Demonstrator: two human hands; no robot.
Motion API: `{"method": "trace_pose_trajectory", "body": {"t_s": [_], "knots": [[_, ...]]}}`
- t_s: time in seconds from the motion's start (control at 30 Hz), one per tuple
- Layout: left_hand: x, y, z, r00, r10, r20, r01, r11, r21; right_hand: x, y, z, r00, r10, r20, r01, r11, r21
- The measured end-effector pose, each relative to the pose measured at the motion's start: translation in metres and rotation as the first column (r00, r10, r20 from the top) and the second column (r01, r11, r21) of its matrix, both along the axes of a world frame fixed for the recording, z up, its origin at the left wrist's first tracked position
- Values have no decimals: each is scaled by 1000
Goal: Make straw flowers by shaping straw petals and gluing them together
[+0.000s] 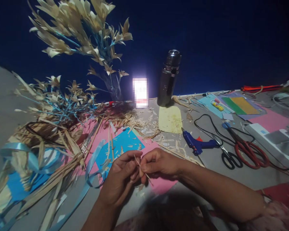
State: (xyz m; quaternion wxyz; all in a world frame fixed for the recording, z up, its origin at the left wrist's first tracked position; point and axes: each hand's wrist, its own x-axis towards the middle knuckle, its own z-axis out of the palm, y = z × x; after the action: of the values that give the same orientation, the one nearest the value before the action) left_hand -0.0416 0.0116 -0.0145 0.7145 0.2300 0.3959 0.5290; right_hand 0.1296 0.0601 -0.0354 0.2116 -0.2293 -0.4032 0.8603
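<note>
My left hand and my right hand meet over the near middle of the table. Between their pinched fingertips runs a thin pale strip, like a sliver of dried husk. Its upper end sticks out above the left thumb and its lower end slants down to the right. The fingers cover its middle part. Beneath and beyond the hands lie a blue sheet and pink paper, scattered with husk scraps. To the left of my left hand, a light blue ribbon curls across the table.
At the left stand dried-husk flowers on blue stems, above a heap of dry husk. A dark flask and a bright screen-like light are at the back. Rightward lie a blue glue gun, scissors and black-handled scissors.
</note>
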Motion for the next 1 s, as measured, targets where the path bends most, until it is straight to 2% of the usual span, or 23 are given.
{"method": "trace_pose_trajectory", "body": {"t_s": [0.17, 0.4, 0.67, 0.8, 1.0], "knots": [[3, 0, 3, 997, -7, -80, 7, 1000, 7, 0, 0, -4, 1000, 21, 19, -22, 998, 54], [5, -1, 3, 985, 55, -161, -54, 998, 14, -3, -1, -3, 996, -70, 49, 66, 993, 96], [5, -3, -7, 973, 120, -195, -118, 993, 25, -5, -2, -3, 995, -94, 26, 91, 991, 95], [7, -3, -4, 976, 136, -171, -135, 991, 15, -7, -3, -5, 987, -158, 9, 156, 981, 115], [9, -2, 2, 987, 130, -90, -134, 990, -44, -5, -4, 2, 982, -173, 76, 160, 976, 150]]}}
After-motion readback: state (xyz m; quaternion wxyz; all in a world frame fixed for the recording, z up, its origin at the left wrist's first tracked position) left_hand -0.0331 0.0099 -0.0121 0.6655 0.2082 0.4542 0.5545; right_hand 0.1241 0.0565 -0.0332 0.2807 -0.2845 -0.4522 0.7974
